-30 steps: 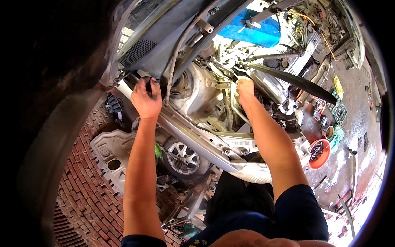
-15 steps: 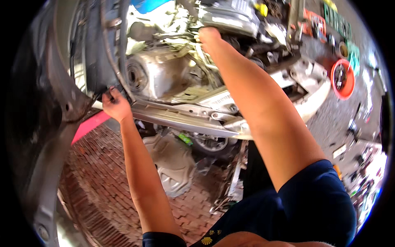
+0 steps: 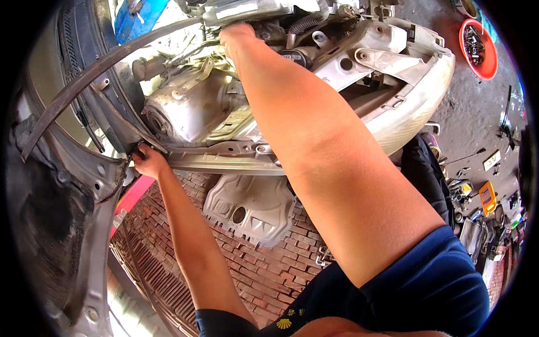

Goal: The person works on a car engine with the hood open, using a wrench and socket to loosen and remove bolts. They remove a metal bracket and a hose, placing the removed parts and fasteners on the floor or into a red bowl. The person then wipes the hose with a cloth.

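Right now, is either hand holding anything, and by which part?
Cannot tell: the left hand curls beside the engine bay, the right hand is inside it, with both grips obscured.

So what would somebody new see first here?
Probably the right arm, looking huge across the middle, its hand among car parts near the top. Then the bright red bowl at upper right, and the grey panel lying on red bricks below centre.

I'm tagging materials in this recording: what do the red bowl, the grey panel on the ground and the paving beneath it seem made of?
Bowl: probably smooth plastic; even colour, rounded rim.
Panel: dull metal or plastic, unclear; raised ridges, notched edge.
Paving: apparently rough brick; reddish blocks, visible joints.
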### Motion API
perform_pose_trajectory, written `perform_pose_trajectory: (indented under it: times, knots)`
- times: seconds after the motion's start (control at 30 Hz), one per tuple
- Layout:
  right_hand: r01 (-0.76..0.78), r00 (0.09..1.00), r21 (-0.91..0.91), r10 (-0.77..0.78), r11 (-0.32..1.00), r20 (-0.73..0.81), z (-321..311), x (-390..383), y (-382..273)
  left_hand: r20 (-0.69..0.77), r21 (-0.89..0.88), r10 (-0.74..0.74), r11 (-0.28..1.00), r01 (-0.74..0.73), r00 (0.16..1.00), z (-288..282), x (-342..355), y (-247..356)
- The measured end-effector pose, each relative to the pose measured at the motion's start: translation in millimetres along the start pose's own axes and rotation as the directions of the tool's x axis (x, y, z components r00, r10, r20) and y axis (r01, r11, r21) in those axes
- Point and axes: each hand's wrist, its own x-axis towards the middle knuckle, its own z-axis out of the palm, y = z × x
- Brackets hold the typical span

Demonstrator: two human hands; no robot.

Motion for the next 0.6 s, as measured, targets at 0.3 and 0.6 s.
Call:
perform_pose_trajectory:
  times: [0.3, 0.6]
  knots:
    - [-0.286, 0.953, 0.443, 0.299, 0.850, 0.042, 12, 2, -11, 0.139, -0.232, -0.150, 0.956, 0.179, 0.979, 2, -4, 17]
    - [0.217, 0.964, -0.760, -0.255, 0.613, 0.070, 5, -46, -22, 0.076, -0.153, -0.097, 0.982, 0.108, 0.992, -2, -3, 20]
